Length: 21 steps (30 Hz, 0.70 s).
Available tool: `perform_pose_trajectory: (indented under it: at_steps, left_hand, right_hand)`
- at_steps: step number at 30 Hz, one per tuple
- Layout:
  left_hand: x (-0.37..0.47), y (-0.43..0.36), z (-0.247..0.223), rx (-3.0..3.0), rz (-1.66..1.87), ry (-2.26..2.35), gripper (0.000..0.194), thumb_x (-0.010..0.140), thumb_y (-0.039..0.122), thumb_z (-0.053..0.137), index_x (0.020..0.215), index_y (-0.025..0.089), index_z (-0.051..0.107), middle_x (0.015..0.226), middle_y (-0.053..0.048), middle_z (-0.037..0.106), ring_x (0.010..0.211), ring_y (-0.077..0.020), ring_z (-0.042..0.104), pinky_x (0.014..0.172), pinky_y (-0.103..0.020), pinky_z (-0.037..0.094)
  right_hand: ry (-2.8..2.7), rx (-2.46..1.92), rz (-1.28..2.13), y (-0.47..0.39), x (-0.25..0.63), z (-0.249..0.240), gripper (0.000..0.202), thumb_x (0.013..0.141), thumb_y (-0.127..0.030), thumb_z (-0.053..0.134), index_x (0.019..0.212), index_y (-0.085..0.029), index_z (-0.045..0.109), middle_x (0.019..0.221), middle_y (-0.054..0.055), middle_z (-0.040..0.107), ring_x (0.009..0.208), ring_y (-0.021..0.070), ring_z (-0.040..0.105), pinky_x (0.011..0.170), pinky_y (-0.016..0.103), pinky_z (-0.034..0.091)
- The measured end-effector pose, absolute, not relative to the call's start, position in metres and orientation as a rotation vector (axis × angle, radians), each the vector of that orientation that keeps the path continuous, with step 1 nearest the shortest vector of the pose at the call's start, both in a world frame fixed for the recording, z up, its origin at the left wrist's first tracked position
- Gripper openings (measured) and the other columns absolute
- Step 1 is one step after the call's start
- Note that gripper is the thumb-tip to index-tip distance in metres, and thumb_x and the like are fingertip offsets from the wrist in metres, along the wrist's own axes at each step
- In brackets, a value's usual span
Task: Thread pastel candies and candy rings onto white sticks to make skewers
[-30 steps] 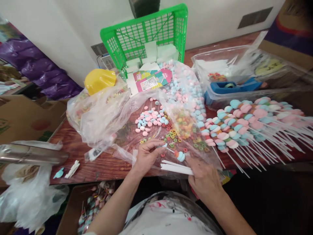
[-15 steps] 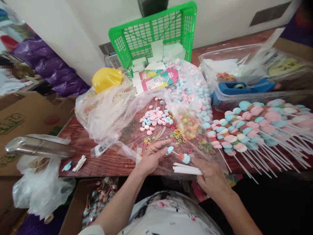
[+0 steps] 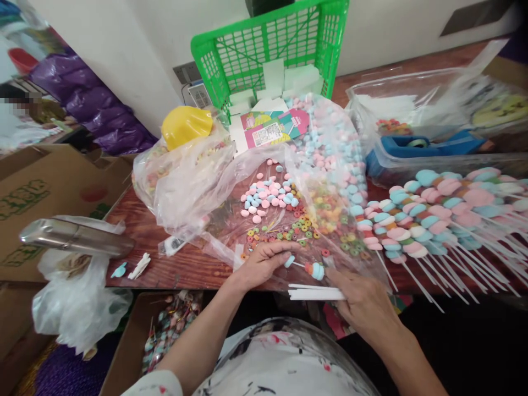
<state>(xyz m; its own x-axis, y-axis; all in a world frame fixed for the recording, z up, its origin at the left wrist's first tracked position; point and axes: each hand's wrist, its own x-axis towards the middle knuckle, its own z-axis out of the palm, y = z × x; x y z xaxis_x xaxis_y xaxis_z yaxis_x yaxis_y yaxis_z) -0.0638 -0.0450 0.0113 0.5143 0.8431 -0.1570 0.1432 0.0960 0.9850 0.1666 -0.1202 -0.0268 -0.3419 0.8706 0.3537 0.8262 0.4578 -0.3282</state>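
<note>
My left hand point(image 3: 262, 267) pinches a blue marshmallow point(image 3: 289, 261) between thumb and fingertips, at the left end of a thin white stick. My right hand point(image 3: 365, 300) grips that stick from the right, close behind a blue marshmallow and orange ring point(image 3: 315, 270) threaded on it. A bundle of several loose white sticks point(image 3: 315, 292) juts left out of the same hand, below the threaded pieces. Just beyond my hands lie small coloured cereal rings point(image 3: 303, 226) and a pile of pink and blue marshmallows point(image 3: 268, 195) on clear plastic.
Filled skewers point(image 3: 429, 209) lie stacked at the right, sticks toward me. Behind them stands a clear bin with a blue tape dispenser point(image 3: 429, 144). A green crate point(image 3: 268, 41) stands at the back. Left are a yellow bowl-like thing point(image 3: 186, 126), a steel flask point(image 3: 76, 236) and cardboard boxes point(image 3: 61, 190).
The camera view has shifted slightly, so the table sits a little to the right. The blue marshmallow in my left fingers has turned and shows narrower. Both hands keep their holds.
</note>
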Motion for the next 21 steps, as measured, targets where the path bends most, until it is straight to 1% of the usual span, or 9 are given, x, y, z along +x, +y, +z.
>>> perform_pose_trajectory:
  at_steps: [3,6,9,11,13,15,18,19,21]
  left_hand:
    - [-0.056,-0.052,0.007,1.402,0.763,0.991,0.034,0.088,0.039,0.057,0.112,0.021,0.070,0.108,-0.008,0.072,0.104,-0.0238,0.063,0.096,-0.037,0.044]
    - [-0.047,-0.061,0.004,1.607,0.923,1.045,0.033,0.092,0.034,0.049,0.119,0.024,0.066,0.108,-0.007,0.070,0.101,-0.0212,0.062,0.095,-0.035,0.044]
    - [-0.039,-0.068,-0.003,1.870,1.027,1.021,0.032,0.094,0.028,0.045,0.120,0.024,0.064,0.098,-0.007,0.068,0.091,-0.0190,0.061,0.087,-0.034,0.046]
    - [-0.033,-0.071,-0.010,1.902,1.098,1.051,0.033,0.095,0.028,0.043,0.121,0.025,0.062,0.088,-0.006,0.066,0.082,-0.0178,0.059,0.080,-0.033,0.047]
    - [-0.026,-0.074,-0.016,1.865,1.167,1.096,0.033,0.096,0.028,0.041,0.122,0.027,0.061,0.085,-0.005,0.064,0.078,-0.0173,0.058,0.075,-0.032,0.047]
    - [-0.021,-0.076,-0.018,1.870,1.208,1.085,0.033,0.096,0.027,0.040,0.123,0.029,0.060,0.089,-0.005,0.065,0.079,-0.0177,0.058,0.076,-0.032,0.047]
    - [-0.015,-0.078,-0.010,1.999,1.187,0.953,0.036,0.096,0.025,0.041,0.127,0.029,0.057,0.094,-0.006,0.065,0.084,-0.0187,0.058,0.080,-0.033,0.046]
    - [-0.015,-0.078,-0.006,2.032,1.156,0.907,0.037,0.096,0.025,0.040,0.128,0.029,0.056,0.093,-0.006,0.065,0.084,-0.0187,0.058,0.081,-0.033,0.046]
    - [-0.016,-0.079,0.000,2.041,1.100,0.870,0.038,0.096,0.024,0.039,0.130,0.027,0.055,0.093,-0.007,0.065,0.084,-0.0183,0.057,0.080,-0.033,0.046]
  right_hand:
    - [-2.201,-1.441,0.098,-0.124,0.160,-0.030,0.045,0.066,-0.003,0.044,0.103,-0.020,0.065,0.079,0.004,0.072,0.061,0.0172,0.065,0.055,0.025,0.045]
    - [-2.115,-1.585,0.103,-0.129,0.147,-0.029,0.044,0.065,-0.002,0.044,0.099,-0.019,0.065,0.074,0.004,0.071,0.057,0.0182,0.065,0.052,0.026,0.043]
    - [-2.075,-1.569,0.141,-0.132,0.136,-0.027,0.044,0.065,-0.001,0.043,0.100,-0.018,0.064,0.072,0.005,0.071,0.058,0.0183,0.066,0.052,0.025,0.043]
    - [-2.054,-1.472,0.176,-0.133,0.130,-0.027,0.044,0.067,0.000,0.043,0.102,-0.016,0.063,0.073,0.005,0.071,0.058,0.0180,0.066,0.053,0.025,0.045]
    - [-2.013,-1.410,0.241,-0.134,0.124,-0.029,0.044,0.068,0.001,0.041,0.103,-0.015,0.063,0.072,0.005,0.071,0.060,0.0180,0.067,0.055,0.025,0.047]
    - [-1.979,-1.381,0.304,-0.134,0.118,-0.032,0.041,0.067,0.001,0.039,0.096,-0.016,0.063,0.069,0.004,0.069,0.058,0.0179,0.067,0.053,0.025,0.047]
    - [-1.935,-1.323,0.331,-0.135,0.118,-0.035,0.033,0.069,-0.001,0.039,0.085,-0.017,0.063,0.060,0.001,0.065,0.049,0.0166,0.063,0.046,0.024,0.043]
    - [-1.905,-1.299,0.320,-0.135,0.121,-0.036,0.033,0.071,-0.001,0.039,0.087,-0.017,0.063,0.061,0.001,0.066,0.050,0.0163,0.064,0.047,0.024,0.045]
    - [-1.838,-1.249,0.261,-0.134,0.128,-0.036,0.036,0.073,-0.001,0.040,0.098,-0.015,0.062,0.071,0.004,0.070,0.060,0.0165,0.068,0.055,0.023,0.049]
